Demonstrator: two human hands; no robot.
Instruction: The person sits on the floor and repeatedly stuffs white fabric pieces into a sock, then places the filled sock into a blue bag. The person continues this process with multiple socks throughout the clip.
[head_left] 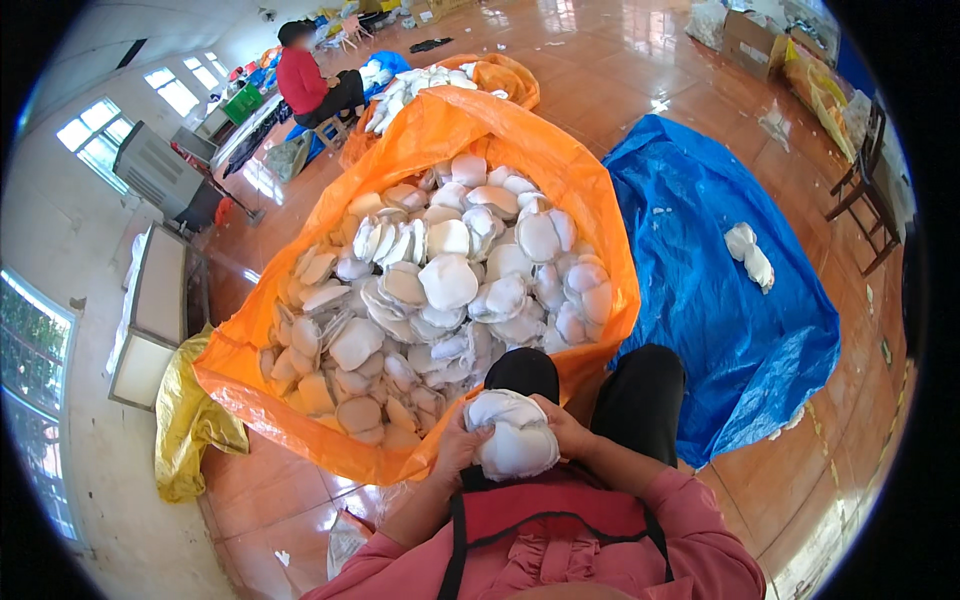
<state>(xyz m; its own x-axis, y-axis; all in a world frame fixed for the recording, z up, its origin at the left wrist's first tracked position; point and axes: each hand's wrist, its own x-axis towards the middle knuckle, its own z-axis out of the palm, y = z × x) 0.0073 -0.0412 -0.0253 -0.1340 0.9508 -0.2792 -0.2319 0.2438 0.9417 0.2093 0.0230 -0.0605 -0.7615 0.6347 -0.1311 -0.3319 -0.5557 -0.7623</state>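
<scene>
Biggest item was the open orange sack, right in front of me. Blue sheet lay creased on the floor to its right. Sack held a big heap of white pads, some loose, some stacked in short rows. A small white stack sat on the blue sheet. Held bundle was over my lap, near the sack's near edge. My read on handling: very light, soft, springy, not fragile, but easy to crease; layers could slip if squeezed off-centre. Best hold looked to be the rims, both sides, light even pressure. Looks: white, rounded, domed, several layers nested, edges thin and a bit ragged. Exact count, couldn't tell. Left hand was closed round its left side, thumb on the front; right hand gripped the right side, fingers partly hidden behind it.
</scene>
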